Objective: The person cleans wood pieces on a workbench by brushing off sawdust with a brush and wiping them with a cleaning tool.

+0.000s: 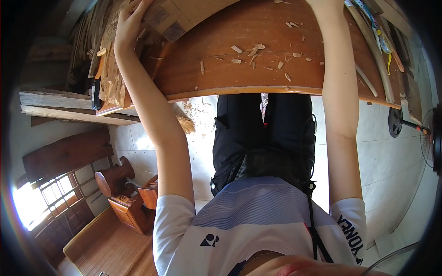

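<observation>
My left hand [130,19] is at the top left, beside a wooden board [182,16] with darker square patches. Its visible fingers look stretched and apart, with the tips partly cut off by the frame's top edge. Whether it presses on the board cannot be made out. At the top right, only the base of my right hand [324,2] shows; its fingers lie outside the picture, so what it touches is hidden. Between my arms, several pale wood chips [253,49] are scattered on the brown wooden table [276,76].
A carved wood piece [113,85] lies along the table's left side. Long sticks [375,53] and a blue-and-white toothbrush-like item [381,39] lie at the right. A fan [428,138] stands at far right. More shavings [198,117] litter the tiled floor [138,138].
</observation>
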A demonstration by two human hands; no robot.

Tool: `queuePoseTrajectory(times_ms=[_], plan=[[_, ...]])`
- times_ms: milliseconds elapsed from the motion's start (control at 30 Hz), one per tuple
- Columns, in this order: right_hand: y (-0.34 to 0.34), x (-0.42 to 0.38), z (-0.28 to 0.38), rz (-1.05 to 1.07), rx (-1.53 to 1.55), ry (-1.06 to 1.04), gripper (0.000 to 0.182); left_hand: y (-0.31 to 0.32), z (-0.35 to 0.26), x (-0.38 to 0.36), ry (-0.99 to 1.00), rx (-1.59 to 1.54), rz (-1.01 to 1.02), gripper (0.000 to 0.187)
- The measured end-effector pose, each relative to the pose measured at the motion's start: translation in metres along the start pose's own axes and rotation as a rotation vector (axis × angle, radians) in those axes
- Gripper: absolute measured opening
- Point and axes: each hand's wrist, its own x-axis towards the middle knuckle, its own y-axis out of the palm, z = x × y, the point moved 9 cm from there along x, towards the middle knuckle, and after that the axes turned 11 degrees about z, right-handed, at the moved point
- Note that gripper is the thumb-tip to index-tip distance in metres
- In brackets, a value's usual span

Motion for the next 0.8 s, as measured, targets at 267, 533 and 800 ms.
queuePoseTrajectory(times_ms=[267,533,800], plan=[[0.076,-0.025,0.079,0.331,0.504,-0.277,0.016,0.0,0.003,0.001,0.003,-0.025,0.005,0.042],[0.077,-0.017,0.048,0.553,0.569,-0.043,0.027,-0.001,0.004,0.002,0.038,-0.022,0.01,0.042],[-0.014,0.002,-0.022,-0.033,-0.072,0.119,0.02,-0.009,0.023,0.002,-0.11,-0.029,-0.007,0.046]])
